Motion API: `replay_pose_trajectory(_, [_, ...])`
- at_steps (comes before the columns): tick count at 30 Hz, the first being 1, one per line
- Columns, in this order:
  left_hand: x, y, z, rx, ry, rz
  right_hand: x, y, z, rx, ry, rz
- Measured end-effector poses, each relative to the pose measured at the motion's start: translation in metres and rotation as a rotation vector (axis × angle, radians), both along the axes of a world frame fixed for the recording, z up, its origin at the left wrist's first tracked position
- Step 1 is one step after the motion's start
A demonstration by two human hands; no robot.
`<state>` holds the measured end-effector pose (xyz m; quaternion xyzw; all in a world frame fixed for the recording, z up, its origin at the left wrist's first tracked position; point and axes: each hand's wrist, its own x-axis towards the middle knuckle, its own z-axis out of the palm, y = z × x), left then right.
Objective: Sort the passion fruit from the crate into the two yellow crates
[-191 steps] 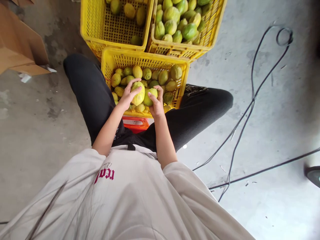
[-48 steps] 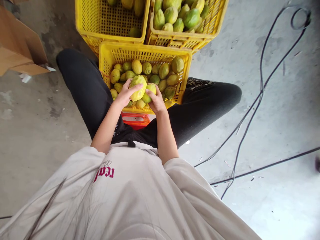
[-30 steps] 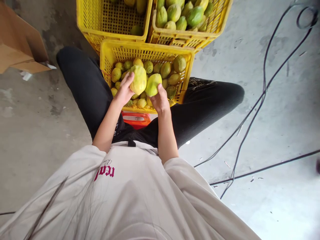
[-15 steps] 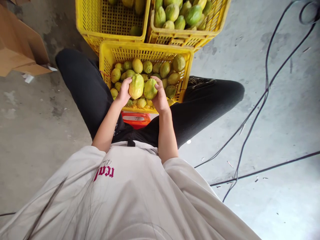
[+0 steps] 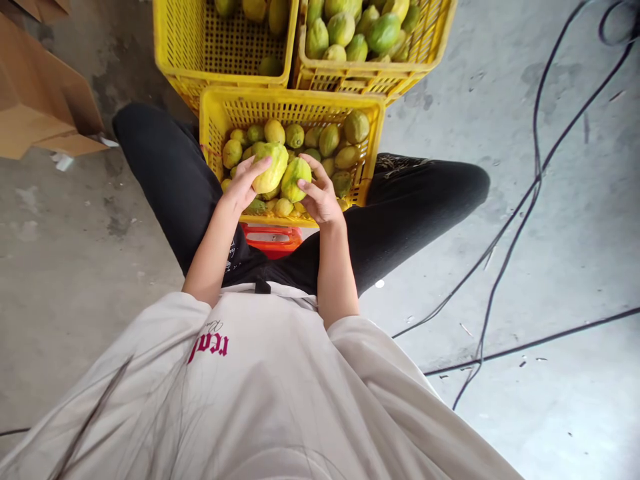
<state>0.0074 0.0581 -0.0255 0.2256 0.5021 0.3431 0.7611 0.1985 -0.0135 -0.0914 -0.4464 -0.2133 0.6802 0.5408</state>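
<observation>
My left hand (image 5: 245, 181) is closed around a large yellow-green papaya (image 5: 271, 168), thumb on top and the other fingers hidden beneath. A smaller, greener papaya (image 5: 295, 180) is gripped in my right hand (image 5: 321, 193), its thumb and fingers round the right side. Both fruits are held side by side above a yellow plastic crate (image 5: 376, 143) between my knees. Inside that crate lie several more green and yellow papayas (image 5: 329, 140), partly covered by my hands.
Behind stand two more yellow crates: the left one (image 5: 173, 40) holds a few papayas, the right one (image 5: 430, 53) is heaped with them. Something red (image 5: 274, 248) shows below the near crate. An opened cardboard box (image 5: 45, 100) lies left; black cables (image 5: 510, 227) cross the floor right.
Both papayas have turned in my hands. The left one is tilted with my thumb further over it, and my right thumb now lies across the smaller one.
</observation>
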Motion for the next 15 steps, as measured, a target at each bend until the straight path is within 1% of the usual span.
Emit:
replay_pose_trajectory(3, [0.000,-0.002,0.005,-0.026,-0.014,0.006,-0.002,0.002,-0.006,0.049,0.010,-0.029])
replay_pose_trajectory(7, [0.000,-0.007,0.007,-0.075,-0.088,-0.046,-0.005,0.003,-0.004,0.130,-0.030,-0.060])
replay_pose_trajectory(11, [0.001,-0.012,0.001,-0.114,-0.057,-0.078,-0.006,0.000,0.003,0.106,-0.078,-0.085])
replay_pose_trajectory(15, [0.005,-0.012,0.000,-0.101,0.024,-0.064,-0.005,0.002,0.004,0.009,-0.059,-0.057])
